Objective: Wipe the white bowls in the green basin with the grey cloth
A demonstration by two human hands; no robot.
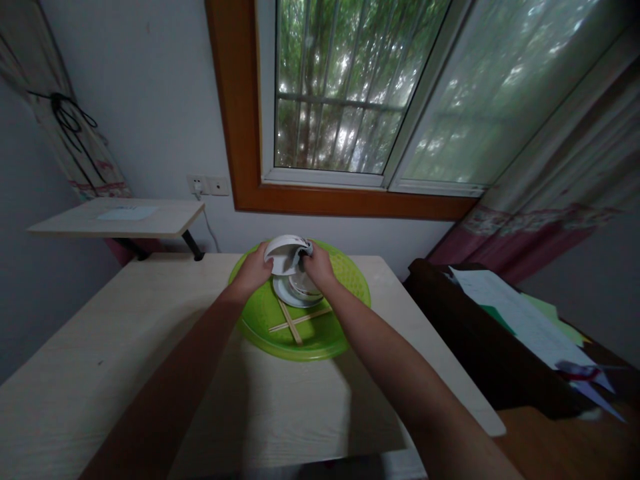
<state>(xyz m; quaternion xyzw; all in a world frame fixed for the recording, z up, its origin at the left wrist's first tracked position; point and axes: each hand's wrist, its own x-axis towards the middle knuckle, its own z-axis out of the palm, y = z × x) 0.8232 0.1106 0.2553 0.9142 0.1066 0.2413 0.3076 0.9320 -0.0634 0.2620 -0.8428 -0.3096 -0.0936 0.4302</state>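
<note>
My left hand [254, 269] is closed on the side of a white bowl [281, 255], which is tipped up on edge. At the bowl's right rim my right hand [319, 267] is closed around what looks like a crumpled grey cloth [305, 251], pressed against the bowl. Below them another bowl [306, 287] rests on a white plate [284, 295]. Both stand in a round green plastic basket [260, 341]. Pale wooden chopsticks [291, 323] lie crossed in the front of the basket.
The basket sits on a light wooden table [150, 360] against the wall. A small raised shelf [120, 220] stands at the back left, near a wall socket [207, 185]. To the right are a dark brown piece of furniture [460, 333] and papers [520, 317]. A window rises behind.
</note>
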